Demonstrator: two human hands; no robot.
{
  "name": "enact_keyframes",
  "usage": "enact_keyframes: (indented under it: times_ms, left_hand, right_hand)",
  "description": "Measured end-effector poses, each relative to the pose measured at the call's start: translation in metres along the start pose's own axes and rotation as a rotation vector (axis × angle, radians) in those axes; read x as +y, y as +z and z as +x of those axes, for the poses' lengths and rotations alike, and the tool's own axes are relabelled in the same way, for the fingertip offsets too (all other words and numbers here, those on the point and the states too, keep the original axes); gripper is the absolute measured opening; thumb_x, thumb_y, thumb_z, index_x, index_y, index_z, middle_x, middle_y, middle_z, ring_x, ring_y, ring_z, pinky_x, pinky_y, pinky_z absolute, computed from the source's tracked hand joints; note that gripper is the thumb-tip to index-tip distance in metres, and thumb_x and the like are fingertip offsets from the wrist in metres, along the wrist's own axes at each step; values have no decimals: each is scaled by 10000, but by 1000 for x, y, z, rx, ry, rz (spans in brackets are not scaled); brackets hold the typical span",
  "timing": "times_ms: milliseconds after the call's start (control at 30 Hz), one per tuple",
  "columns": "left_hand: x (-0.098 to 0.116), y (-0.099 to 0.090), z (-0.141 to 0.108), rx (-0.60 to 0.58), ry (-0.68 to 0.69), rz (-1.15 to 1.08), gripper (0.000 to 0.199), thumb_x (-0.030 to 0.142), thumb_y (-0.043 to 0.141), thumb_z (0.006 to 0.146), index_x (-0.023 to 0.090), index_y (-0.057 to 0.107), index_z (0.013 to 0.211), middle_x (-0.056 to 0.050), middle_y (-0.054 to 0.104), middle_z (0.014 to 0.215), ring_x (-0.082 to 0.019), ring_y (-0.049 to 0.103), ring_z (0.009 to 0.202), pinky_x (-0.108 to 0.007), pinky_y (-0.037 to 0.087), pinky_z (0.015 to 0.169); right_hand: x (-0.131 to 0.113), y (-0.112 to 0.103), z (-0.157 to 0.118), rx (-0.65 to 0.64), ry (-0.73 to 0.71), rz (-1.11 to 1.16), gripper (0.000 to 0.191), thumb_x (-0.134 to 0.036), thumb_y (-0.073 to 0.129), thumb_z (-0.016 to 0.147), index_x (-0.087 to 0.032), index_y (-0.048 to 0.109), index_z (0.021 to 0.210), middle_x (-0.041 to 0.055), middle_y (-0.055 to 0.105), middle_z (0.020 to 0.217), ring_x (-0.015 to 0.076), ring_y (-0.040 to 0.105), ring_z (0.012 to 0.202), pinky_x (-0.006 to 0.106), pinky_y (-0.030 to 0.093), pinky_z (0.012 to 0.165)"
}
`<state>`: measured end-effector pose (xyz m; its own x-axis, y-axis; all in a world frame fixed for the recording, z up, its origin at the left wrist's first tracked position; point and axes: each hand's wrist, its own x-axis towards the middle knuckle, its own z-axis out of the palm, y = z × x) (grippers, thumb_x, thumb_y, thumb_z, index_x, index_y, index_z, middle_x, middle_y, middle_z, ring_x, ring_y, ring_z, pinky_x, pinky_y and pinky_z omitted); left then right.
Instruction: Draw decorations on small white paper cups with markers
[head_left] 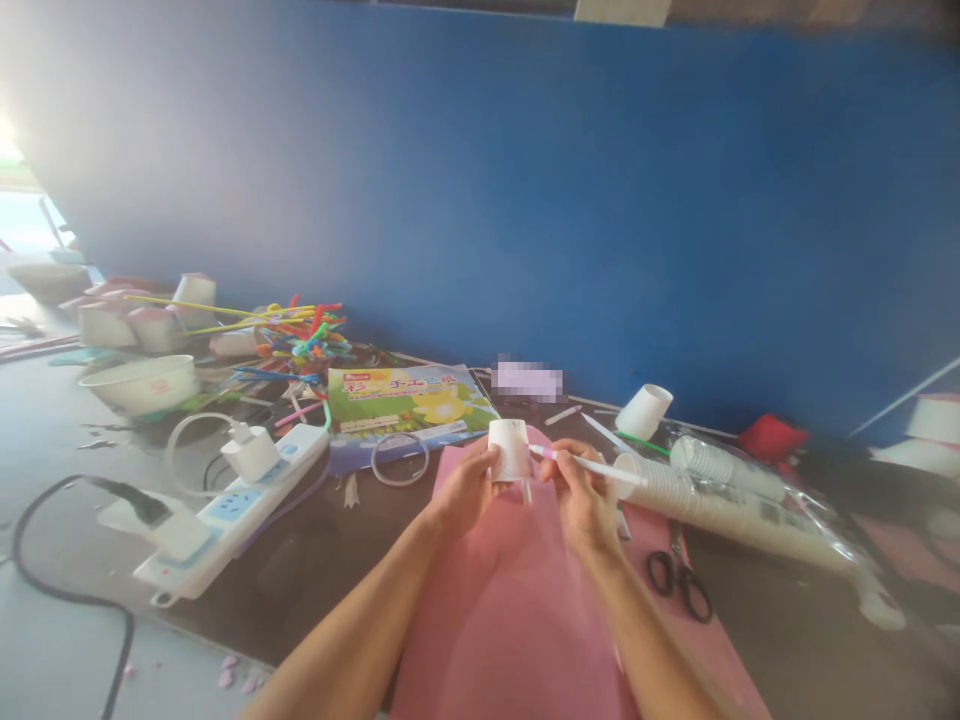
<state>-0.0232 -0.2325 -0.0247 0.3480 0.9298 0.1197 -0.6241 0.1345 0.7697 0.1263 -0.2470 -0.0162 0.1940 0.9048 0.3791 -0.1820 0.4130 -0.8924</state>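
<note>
My left hand (469, 487) is closed around the side of a small white paper cup (509, 448), held above pink paper (510, 600). Between the fingers of my right hand (585, 497) is a slim white pen (600, 466) with a pinkish-purple section near its tip. That tip is at the cup's right side; I cannot tell whether it touches. Faint marks show on the cup. Just below the cup a small pale strip lies against the pink paper.
Black-handled scissors (680, 580) lie right on pink paper, near stacked paper cups (675, 492) in plastic. A lone cup (643, 410) stands behind. Left are a power strip (232, 515) with cables, a coloured-paper packet (409, 405), a tape ring (400, 460), pipe cleaners (307, 335) and a bowl (142, 385).
</note>
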Motion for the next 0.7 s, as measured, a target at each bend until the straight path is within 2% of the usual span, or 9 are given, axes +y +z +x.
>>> enact_keyframes:
  times_ms: [433,700]
  left_hand:
    - [-3,2,2,27,-17,46,371,352,597,822,161,600,1139,-101,672,978,-223,624,899,-310,472,754]
    - [-3,2,2,9,-13,56,360,339,589,828,148,600,1133,-116,672,999,-235,622,904,-322,485,739]
  right_hand:
    - [-4,0,-10,-43,-32,-100,130,-317,568,878,-210,602,812,-48,568,583,119,524,590,279,408,669]
    - [-4,-4,-10,-35,-47,-106,129,-307,559,880,-212,609,808,-55,562,565,118,523,588,286,410,685]
